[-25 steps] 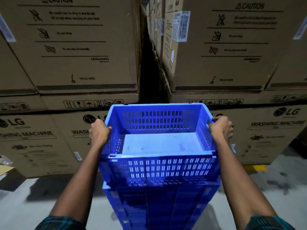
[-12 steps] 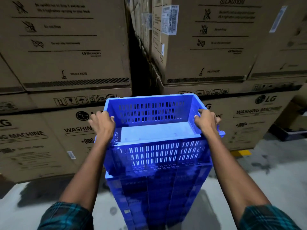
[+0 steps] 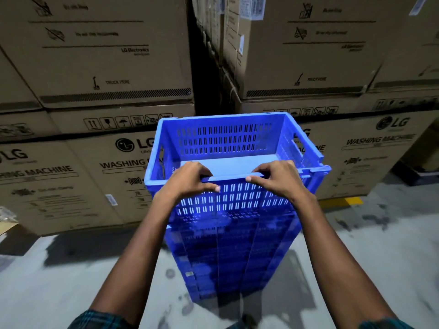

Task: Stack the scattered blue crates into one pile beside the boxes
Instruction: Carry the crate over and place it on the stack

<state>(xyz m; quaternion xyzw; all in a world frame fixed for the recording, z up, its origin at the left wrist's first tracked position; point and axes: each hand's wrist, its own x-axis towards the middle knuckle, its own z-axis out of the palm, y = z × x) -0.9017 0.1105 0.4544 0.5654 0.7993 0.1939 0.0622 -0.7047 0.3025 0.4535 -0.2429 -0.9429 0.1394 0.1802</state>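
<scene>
A wall of stacked cardboard washing-machine boxes (image 3: 95,67) fills the background, plain brown corrugated board printed with black handling symbols, a round logo and the words WASHING MACHINE. The stacks stand in two blocks with a dark narrow gap (image 3: 204,67) between them, and small white labels are stuck to some faces. Below them runs a grey concrete floor (image 3: 380,245), mottled with dark stains, with a short yellow painted mark (image 3: 351,201) at the foot of the right-hand boxes. The light is dim and bluish.

In front of the gap, just beside the boxes, rises a tall pile of blue crates (image 3: 232,252), rigid moulded plastic with slotted, grid-like walls, each stacked on the one below and standing on the floor. The top crate (image 3: 225,141) sits on this pile, rectangular and open-topped, with rows of vertical slots in its walls, a cut-out handle opening in each short side and a smooth flat bottom.

The left hand (image 3: 190,180) grips the near long rim of the top crate, fingers curled over the edge into the inside and thumb pressed on the outer slotted wall. The right hand (image 3: 276,178) is clamped on the same rim just beside it, in the same way. Both forearms are bare, ending in dark plaid sleeves (image 3: 102,319) at the bottom edge.
</scene>
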